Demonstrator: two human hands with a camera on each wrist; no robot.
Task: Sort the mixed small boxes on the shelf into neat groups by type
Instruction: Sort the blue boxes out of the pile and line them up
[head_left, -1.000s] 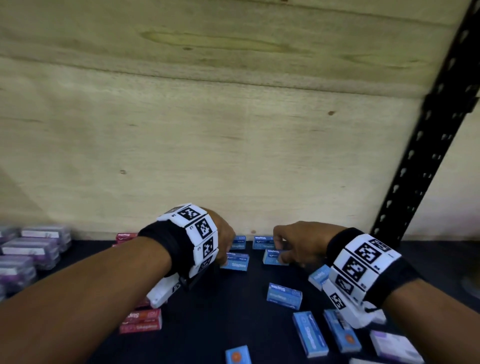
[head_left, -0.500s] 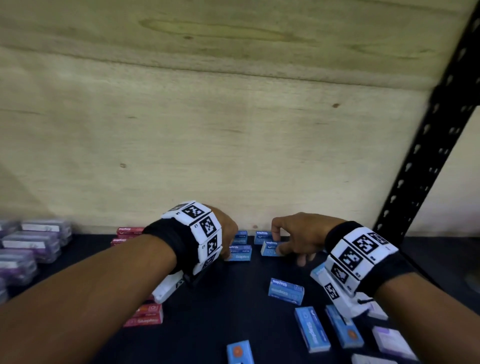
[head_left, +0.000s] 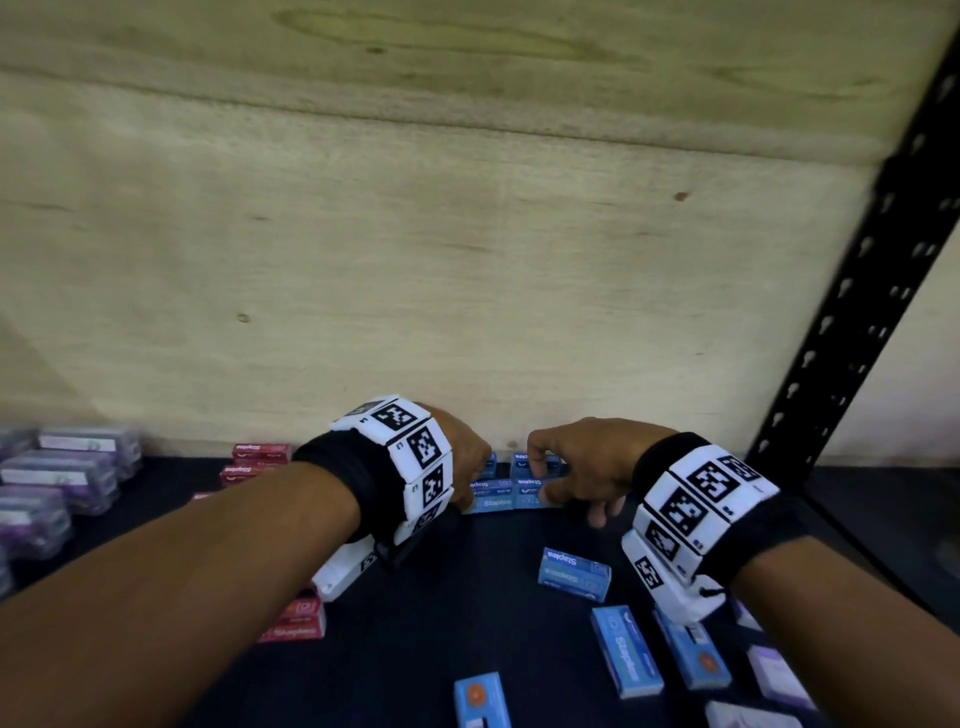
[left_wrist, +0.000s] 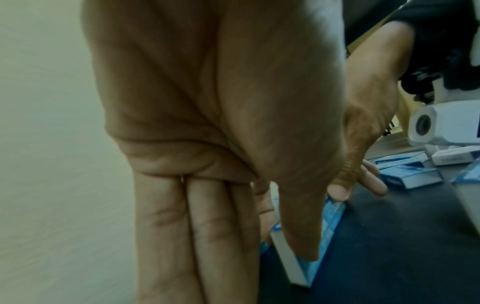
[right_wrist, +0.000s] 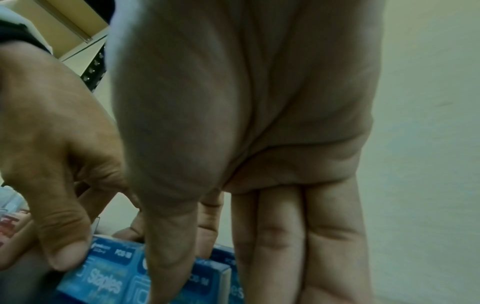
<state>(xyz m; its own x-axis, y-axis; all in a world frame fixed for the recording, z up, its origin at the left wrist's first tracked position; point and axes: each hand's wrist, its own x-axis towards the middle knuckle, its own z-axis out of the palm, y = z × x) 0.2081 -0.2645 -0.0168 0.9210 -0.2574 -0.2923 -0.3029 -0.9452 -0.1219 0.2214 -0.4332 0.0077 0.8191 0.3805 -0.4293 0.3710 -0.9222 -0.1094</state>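
Two blue staples boxes stand side by side near the plywood back wall (head_left: 415, 270). My left hand (head_left: 467, 496) pinches the left blue box (head_left: 491, 503), thumb on its front and straight fingers (left_wrist: 207, 236) behind it. That box shows edge-on under the thumb (left_wrist: 298, 265) in the left wrist view. My right hand (head_left: 548, 486) pinches the right blue box (head_left: 532, 500) the same way, with its thumb (right_wrist: 168, 263) on the front face. In the right wrist view the two boxes (right_wrist: 103, 286) (right_wrist: 207, 275) touch. Two more blue boxes (head_left: 522, 461) sit behind them.
Loose blue boxes lie on the dark shelf (head_left: 467, 597) in front and to the right (head_left: 574, 574) (head_left: 626, 652) (head_left: 480, 699). Red boxes sit at the left (head_left: 257, 452) (head_left: 296, 623). Purple boxes are stacked at far left (head_left: 62, 473). A black upright (head_left: 852, 322) bounds the right side.
Both hands moved back toward the wall. The right hand's blue box slid left until it met the box under the left hand.
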